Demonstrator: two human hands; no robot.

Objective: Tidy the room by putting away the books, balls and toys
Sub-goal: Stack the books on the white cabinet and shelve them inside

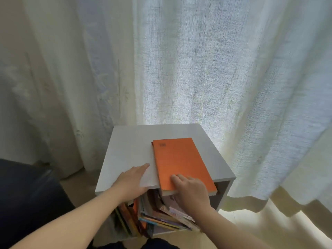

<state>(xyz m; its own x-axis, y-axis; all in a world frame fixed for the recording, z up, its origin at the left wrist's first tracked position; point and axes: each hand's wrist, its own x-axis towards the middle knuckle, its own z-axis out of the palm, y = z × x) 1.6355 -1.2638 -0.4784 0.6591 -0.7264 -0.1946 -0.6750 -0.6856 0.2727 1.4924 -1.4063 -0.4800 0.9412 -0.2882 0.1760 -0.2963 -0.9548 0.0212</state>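
Starting far left: a dark seat (pixel 27 194) filled the lower left corner, with a pale curtain (pixel 215 69) hanging behind everything and reaching the floor (pixel 251 221). The left hand (pixel 133 178) lay flat, fingers straight and together, palm down on the top panel of a white shelf unit (pixel 129 144), near its front edge; it held nothing. Under that panel, the open compartment held a jumble of books (pixel 158 218), some leaning upright at left, others tilted or lying flat toward the right, a few sticking out past the front. On top of the unit, right of the left hand and not touching it, an orange book (pixel 179 159) lay flat, cover up, angled slightly, its near end overhanging the front edge. The right hand (pixel 190 190) gripped that overhanging near end, fingers curled onto the cover; the thumb was hidden below, so its contact couldn't be told. Both forearms were bare. Curtain folds covered the right side, lit from behind.
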